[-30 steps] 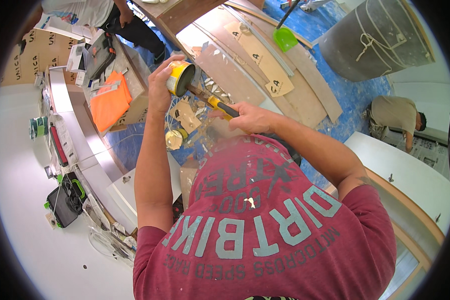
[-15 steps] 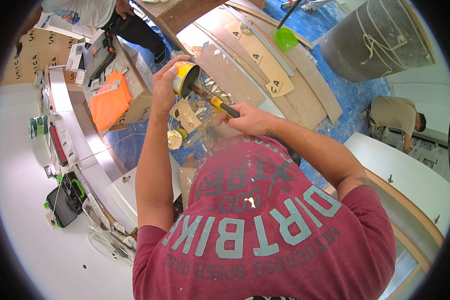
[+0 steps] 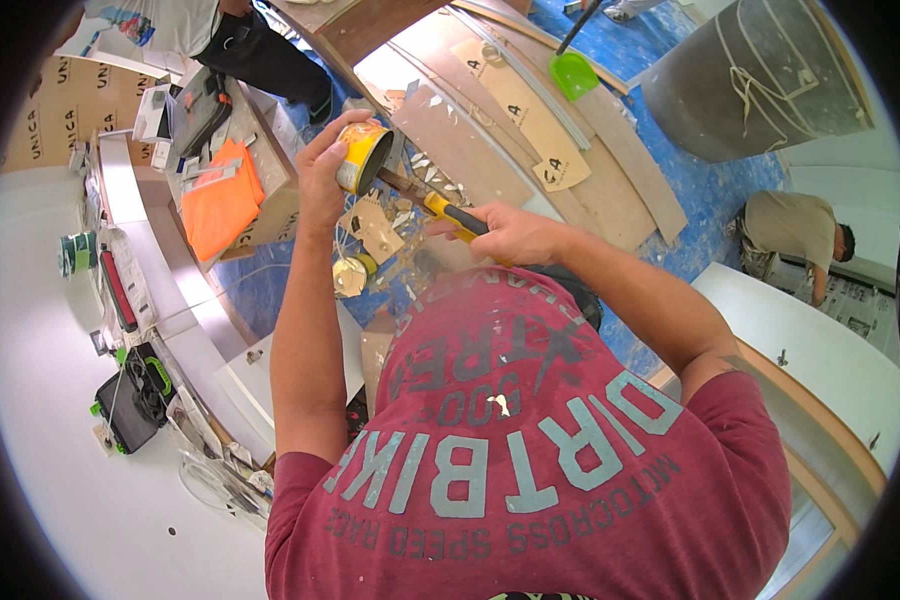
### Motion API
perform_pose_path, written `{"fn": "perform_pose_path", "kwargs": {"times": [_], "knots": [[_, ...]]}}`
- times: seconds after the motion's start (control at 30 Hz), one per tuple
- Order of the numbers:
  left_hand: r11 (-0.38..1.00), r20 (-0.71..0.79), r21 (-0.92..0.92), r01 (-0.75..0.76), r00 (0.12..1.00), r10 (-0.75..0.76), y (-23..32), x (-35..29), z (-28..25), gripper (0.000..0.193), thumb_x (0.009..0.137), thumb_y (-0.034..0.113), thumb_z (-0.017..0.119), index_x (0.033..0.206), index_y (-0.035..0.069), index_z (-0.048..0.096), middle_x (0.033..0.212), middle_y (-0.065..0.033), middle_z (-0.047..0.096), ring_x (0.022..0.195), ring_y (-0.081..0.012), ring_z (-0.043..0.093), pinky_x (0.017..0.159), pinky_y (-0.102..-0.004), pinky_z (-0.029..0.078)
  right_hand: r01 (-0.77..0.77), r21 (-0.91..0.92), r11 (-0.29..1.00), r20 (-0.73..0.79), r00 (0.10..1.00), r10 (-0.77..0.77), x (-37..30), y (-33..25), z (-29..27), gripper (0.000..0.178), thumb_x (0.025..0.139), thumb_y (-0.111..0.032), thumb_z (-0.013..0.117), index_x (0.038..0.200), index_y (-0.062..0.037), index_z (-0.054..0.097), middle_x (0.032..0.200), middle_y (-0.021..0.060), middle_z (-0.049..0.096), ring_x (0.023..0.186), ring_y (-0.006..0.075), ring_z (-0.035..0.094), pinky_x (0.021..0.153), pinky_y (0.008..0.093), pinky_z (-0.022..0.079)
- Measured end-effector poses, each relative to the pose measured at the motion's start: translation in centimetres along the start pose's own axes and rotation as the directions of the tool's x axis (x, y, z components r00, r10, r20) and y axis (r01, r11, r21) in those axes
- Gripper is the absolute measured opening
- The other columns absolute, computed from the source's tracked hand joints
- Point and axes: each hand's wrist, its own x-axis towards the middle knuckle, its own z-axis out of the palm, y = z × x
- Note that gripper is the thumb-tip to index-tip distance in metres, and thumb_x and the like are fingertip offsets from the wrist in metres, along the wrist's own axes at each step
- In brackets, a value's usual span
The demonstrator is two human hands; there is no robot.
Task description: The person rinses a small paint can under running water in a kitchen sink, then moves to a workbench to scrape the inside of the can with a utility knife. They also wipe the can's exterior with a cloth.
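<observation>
My left hand [image 3: 322,180] is wrapped round a yellow can [image 3: 355,160], tilted so that its dark open mouth faces right. In my right hand [image 3: 510,236] is a yellow-and-black handled tool [image 3: 457,214]. Its narrow brownish shaft or blade points up and left, with the tip at the can's mouth; whether the tip is inside, I cannot tell. Below the can, a second yellow tin [image 3: 351,275] rests on the floor beside torn cardboard [image 3: 372,230] and scattered scraps.
Long wooden boards [image 3: 610,170] lie beyond my hands, with a green dustpan [image 3: 574,76] on them. A large grey bin [image 3: 755,85] stands at far right. An orange cloth [image 3: 220,205] covers a box at left. One person [image 3: 790,235] bends at right; another [image 3: 270,65] stands far left.
The can has shifted slightly left and down in my left hand. My right hand has moved a little to the right with the tool, so more of its shaft shows.
</observation>
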Motion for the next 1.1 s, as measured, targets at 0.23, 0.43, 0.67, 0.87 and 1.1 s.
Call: {"fn": "perform_pose_path", "kwargs": {"times": [0.23,0.43,0.67,0.87,1.1], "knots": [[0.999,0.005,0.029,-0.023,1.0,0.023,-0.1,0.0,0.4,0.06,0.095,0.036,0.052,0.132,-0.01,0.062,0.123,-0.0203,0.07,0.111,-0.0238,0.069,0.099,-0.0326,0.055,-0.153,0.009,0.988,-0.018,0.988,0.153,-0.6,-2.5,1.1,0.052,0.082,-0.014,0.056,0.132,-0.0139,0.071,0.084,0.0031,0.061,0.085,0.0146,0.062,0.079,0.0323,0.052],[0.998,-0.017,0.059,0.011,1.0,-0.01,1.3,0.0,1.5,0.058,0.099,0.037,0.051,0.134,-0.008,0.062,0.123,-0.0186,0.07,0.11,-0.0221,0.069,0.098,-0.0319,0.055,0.066,-0.344,0.937,-0.212,0.966,-0.146,1.3,1.8,0.6,0.034,0.081,-0.007,0.055,0.112,-0.0054,0.07,0.083,0.0094,0.063,0.088,0.022,0.065,0.078,0.0387,0.052],[0.991,0.01,0.029,0.128,0.992,-0.128,2.4,0.1,1.5,0.038,0.105,0.021,0.05,0.126,-0.002,0.071,0.114,-0.0097,0.073,0.106,-0.0134,0.067,0.097,-0.0274,0.052,0.109,-0.252,0.962,-0.151,0.977,-0.15,0.1,0.3,-0.4,0.048,0.079,-0.006,0.055,0.124,-0.0078,0.072,0.105,0.0122,0.07,0.1,0.0237,0.065,0.089,0.0362,0.052],[0.992,0.041,0.123,0.011,0.999,-0.016,1.6,0.5,1.8,0.043,0.103,0.024,0.048,0.128,-0.005,0.068,0.117,-0.0145,0.073,0.106,-0.0171,0.069,0.095,-0.0288,0.055,0.116,-0.183,0.976,-0.101,0.986,-0.136,-0.1,0.3,0.0,0.047,0.079,-0.005,0.053,0.122,-0.0054,0.072,0.093,0.0095,0.067,0.09,0.0205,0.063,0.083,0.0359,0.052],[1.0,-0.009,-0.012,-0.011,1.0,0.011,1.0,0.2,1.9,0.042,0.103,0.021,0.047,0.127,-0.006,0.068,0.116,-0.013,0.073,0.106,-0.0165,0.068,0.096,-0.0287,0.053,0.086,-0.309,0.947,-0.198,0.968,-0.152,0.3,1.2,0.6,0.042,0.08,-0.004,0.052,0.117,-0.0048,0.073,0.083,0.0082,0.063,0.08,0.018,0.06,0.075,0.0355,0.05]]}}
